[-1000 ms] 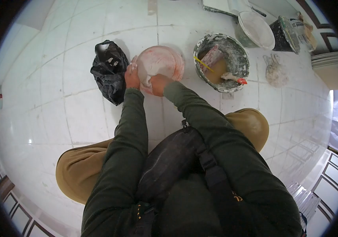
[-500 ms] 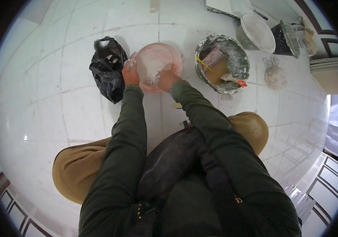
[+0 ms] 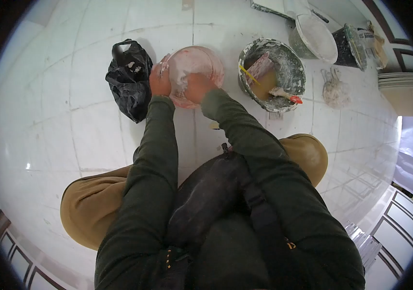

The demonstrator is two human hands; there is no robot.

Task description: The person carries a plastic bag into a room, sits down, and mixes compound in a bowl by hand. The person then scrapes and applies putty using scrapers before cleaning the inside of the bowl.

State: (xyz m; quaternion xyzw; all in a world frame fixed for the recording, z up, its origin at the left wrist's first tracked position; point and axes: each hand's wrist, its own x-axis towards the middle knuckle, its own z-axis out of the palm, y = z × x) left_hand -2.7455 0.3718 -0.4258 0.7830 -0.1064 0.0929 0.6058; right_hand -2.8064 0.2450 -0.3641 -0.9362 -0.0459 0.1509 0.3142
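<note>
A round pink basin (image 3: 210, 56) sits on the floor in front of me, with white powdery material (image 3: 183, 72) inside it. My left hand (image 3: 160, 83) grips its left rim, thumb and fingers whitened. Inside the basin, near its lower middle, is my right hand (image 3: 198, 88), knuckles up and fingers curled down. Its fingertips are hidden, and I cannot make out what they hold. A crumpled black plastic bag (image 3: 131, 92) with something white in its mouth stands just left of my left hand.
Right of the basin stands a plaster-crusted bucket (image 3: 297, 67) holding murky liquid, a yellow-handled tool and a brush (image 3: 284, 94). Farther right are a white-filled tub (image 3: 316, 41), a dark bucket (image 3: 349, 48) and a whitish clump (image 3: 337, 92). My knees flank the work on a tiled floor (image 3: 105, 140).
My right hand has shifted up and left within the basin, its back turned more toward me. The left hand stays on the rim. The view has tilted slightly.
</note>
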